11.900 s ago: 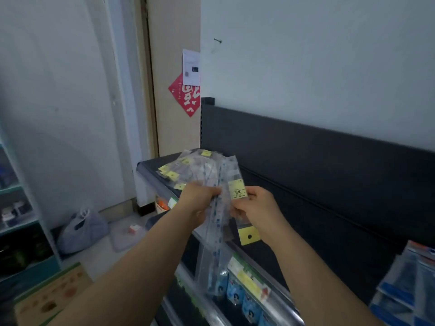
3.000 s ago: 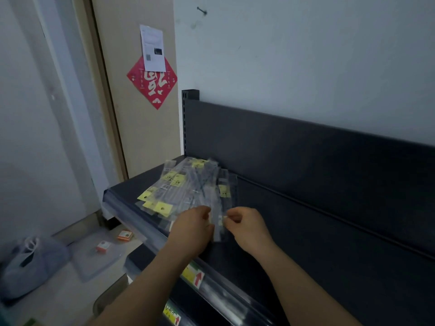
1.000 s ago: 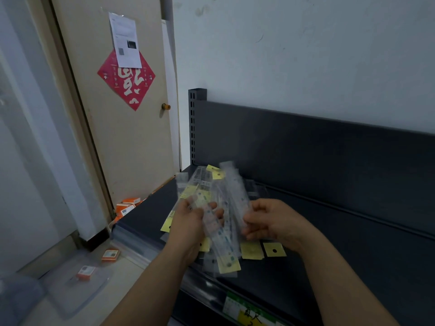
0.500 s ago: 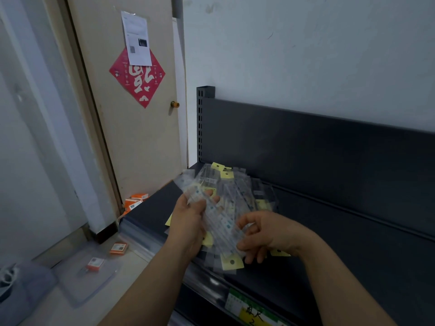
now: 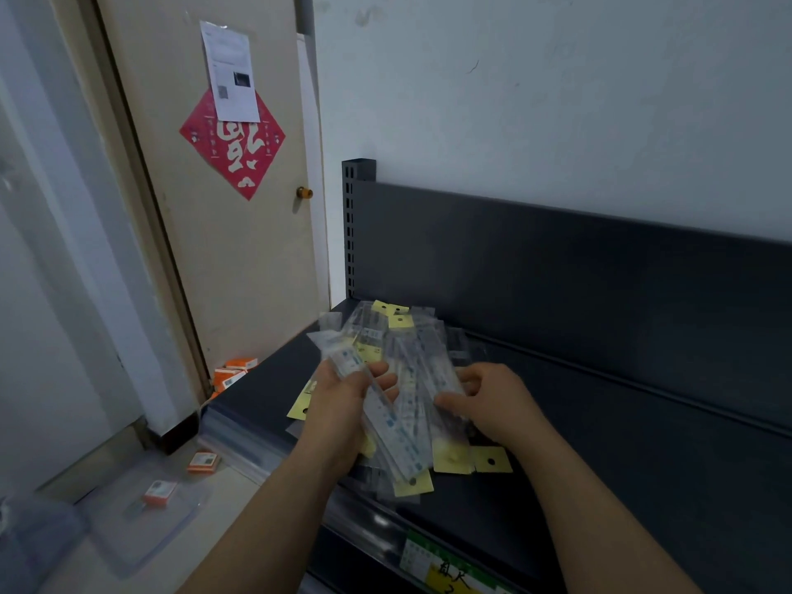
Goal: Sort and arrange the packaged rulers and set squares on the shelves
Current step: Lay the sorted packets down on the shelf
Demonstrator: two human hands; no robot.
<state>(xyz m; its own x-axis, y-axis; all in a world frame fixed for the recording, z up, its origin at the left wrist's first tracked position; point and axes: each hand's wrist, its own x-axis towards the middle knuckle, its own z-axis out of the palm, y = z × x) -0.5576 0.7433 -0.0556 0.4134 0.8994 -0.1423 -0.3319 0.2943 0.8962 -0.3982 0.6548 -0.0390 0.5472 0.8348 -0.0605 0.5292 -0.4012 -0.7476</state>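
A pale, scuffed wall [image 5: 557, 79] fills the upper right, and below it runs the dark shelf [image 5: 634, 456] with its tall dark back panel [image 5: 578, 272]. The shelf is bare to the right of the hands, while its left end stops at a slotted upright post [image 5: 358, 216]. Left of the post stands a beige door [image 5: 240, 272] with a small brass knob [image 5: 304, 192]. It carries a red diamond paper [image 5: 240, 165] with large white brush characters, too stylised to read, and overlapping its top corner is a white printed notice [image 5: 229, 70] whose text is too small to make out. On the floor by the shelf's front left corner lies a clear plastic tray [image 5: 141, 529] with small orange boxes [image 5: 205, 461] on and beside it, and more of them by the door foot. The packaged rulers [image 5: 411, 379] sit at the left end of the shelf, fanned in clear sleeves with yellow header cards [image 5: 450, 458]; their blue print is blurred. The left hand [image 5: 338, 409] grips one bundle, thumb on top, and the right hand [image 5: 493, 400] curls its fingers [image 5: 450, 405] round the neighbouring sleeves, both lifted just over the pile. On the shelf's front edge is a green and yellow price tag [image 5: 450, 572] with handwritten dark characters, cut off by the frame.
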